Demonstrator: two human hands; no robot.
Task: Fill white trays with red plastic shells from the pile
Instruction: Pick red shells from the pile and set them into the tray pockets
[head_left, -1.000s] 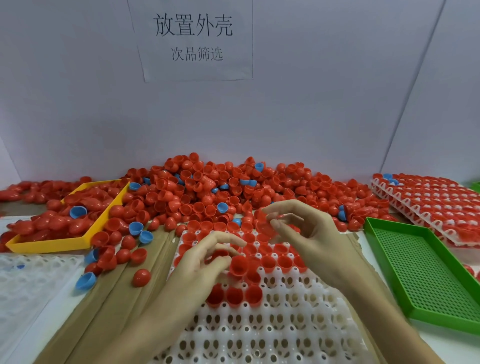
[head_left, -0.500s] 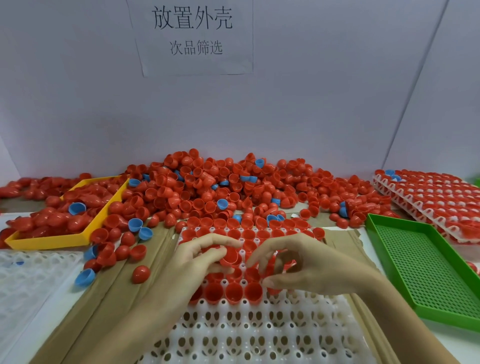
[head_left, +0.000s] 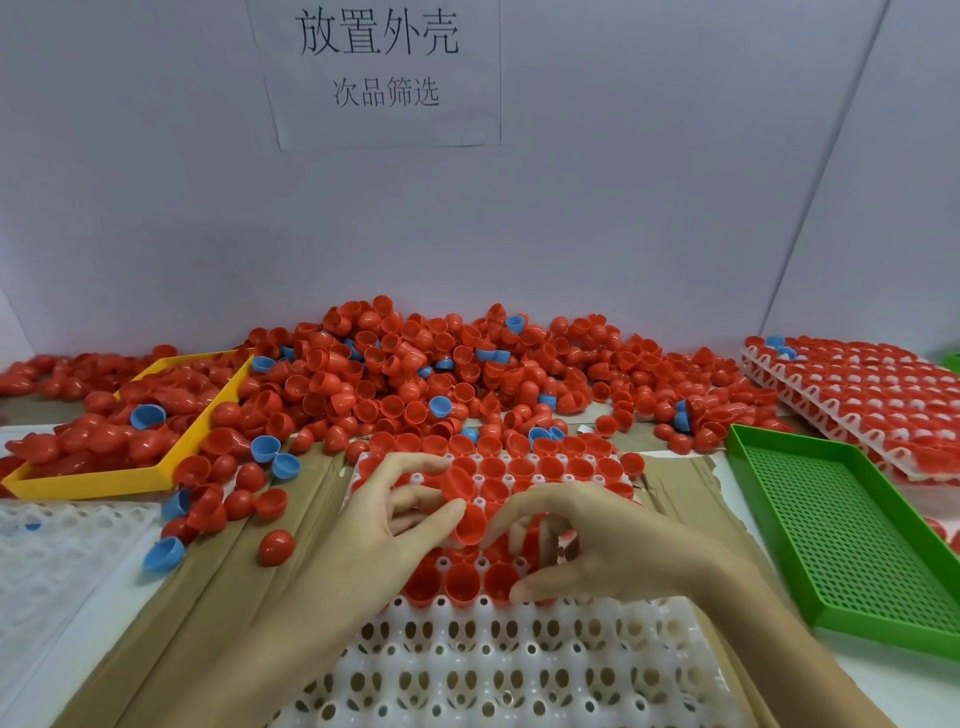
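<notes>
Left hand (head_left: 384, 525): I see thumb and fingers pinching a red shell (head_left: 465, 506).
Right hand (head_left: 587, 551): curled, loosely apart, over white tray (head_left: 519, 670).

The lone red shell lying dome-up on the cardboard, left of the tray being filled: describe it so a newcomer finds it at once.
Start at the yellow tray on the left and drop toward the camera onto the brown cardboard. The lone red shell lies there, left of the left hand. Unlike the clustered shells above it, it sits apart, touching nothing, dome up, with a blue shell further left.
</notes>
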